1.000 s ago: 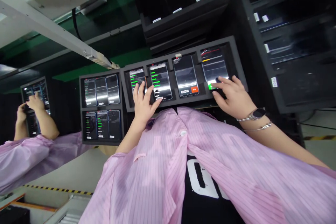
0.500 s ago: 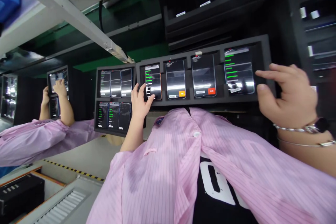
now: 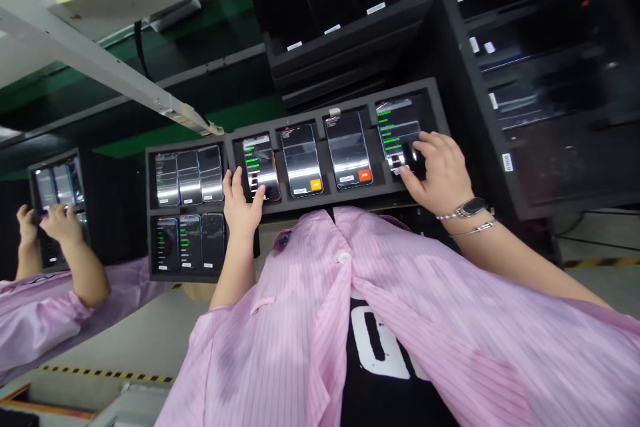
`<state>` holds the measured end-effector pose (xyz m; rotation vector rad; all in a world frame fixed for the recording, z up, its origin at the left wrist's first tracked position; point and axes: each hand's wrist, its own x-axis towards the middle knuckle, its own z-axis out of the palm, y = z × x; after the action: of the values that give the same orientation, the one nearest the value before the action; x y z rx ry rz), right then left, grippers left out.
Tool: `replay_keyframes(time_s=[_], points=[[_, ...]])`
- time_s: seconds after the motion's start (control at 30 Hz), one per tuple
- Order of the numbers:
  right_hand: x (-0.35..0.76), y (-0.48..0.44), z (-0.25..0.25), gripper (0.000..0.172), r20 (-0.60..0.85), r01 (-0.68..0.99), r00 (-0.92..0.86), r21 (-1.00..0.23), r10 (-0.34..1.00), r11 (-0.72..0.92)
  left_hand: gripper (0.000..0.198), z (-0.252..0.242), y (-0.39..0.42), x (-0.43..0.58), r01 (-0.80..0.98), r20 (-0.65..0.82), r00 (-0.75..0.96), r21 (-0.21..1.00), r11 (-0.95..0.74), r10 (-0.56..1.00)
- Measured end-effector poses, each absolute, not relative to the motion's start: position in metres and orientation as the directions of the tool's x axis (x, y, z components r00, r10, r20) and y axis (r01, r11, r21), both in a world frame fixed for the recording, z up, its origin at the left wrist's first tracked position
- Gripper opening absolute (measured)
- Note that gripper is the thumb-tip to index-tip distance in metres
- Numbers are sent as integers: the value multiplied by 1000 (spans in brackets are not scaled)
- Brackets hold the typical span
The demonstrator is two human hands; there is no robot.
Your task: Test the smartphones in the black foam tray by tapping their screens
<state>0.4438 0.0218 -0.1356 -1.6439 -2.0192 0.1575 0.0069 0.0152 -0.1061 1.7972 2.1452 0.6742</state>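
Head view looks down past a pink striped smock (image 3: 280, 320) at both hands over a dark foam tray (image 3: 300, 203) of four smartphones lying side by side. The main change is at the right hand (image 3: 440, 173): it has come back in over the far-right phone (image 3: 397, 133), and that phone's screen, a list of green lines, now lies under its fingers.

The right hand is half open, with curved fingers resting on the lower part of the screen and no grip on the phone. The left hand (image 3: 240, 203) is open, fingers spread, just at the lower edge of the leftmost phone (image 3: 260, 167), which also shows green lines; whether it quite touches is hard to tell.

Between the hands lie two phones with pale screens, the left-middle phone (image 3: 301, 160) marked by an orange button and the right-middle phone (image 3: 349, 150) by a red one. Left of the left hand, a smaller foam tray (image 3: 187, 208) holds six phones in two rows. Ahead of the right hand stand black racks (image 3: 465, 60) with white labels. Far left of the left hand, another pair of hands (image 3: 50, 227) works over a further screen — a co-worker's or a reflection, I cannot tell.
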Motion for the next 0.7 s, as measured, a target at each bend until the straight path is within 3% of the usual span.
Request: replay_keyframes(time_s=[0.13,0.3,0.43,0.5,0.57,0.63,0.7], points=[[444,22,-139,68,417,878,-124,-376,900,295,83,-114,14,3,817,164,-207,572,78,964],[440,23,-127,46,220,887,-111,-419,969,196,85,-118,13,-6,703,130,-261,704,96,957],[453,18,-123,61,226,840,101,-541,969,39,79,-126,5,-16,490,94,-367,865,106,925],[460,14,-129,68,136,697,287,-708,948,-110,73,-129,-1,-16,414,58,-442,899,146,895],[462,12,-138,64,-53,483,434,-829,899,-282,67,-128,-7,-13,372,-14,-480,902,218,877],[461,12,-143,54,-191,338,506,-853,841,-397,62,-121,-11,-8,369,-73,-479,887,277,875],[459,16,-140,47,-234,303,536,-843,811,-444,62,-109,-10,-6,394,-69,-473,875,281,878]])
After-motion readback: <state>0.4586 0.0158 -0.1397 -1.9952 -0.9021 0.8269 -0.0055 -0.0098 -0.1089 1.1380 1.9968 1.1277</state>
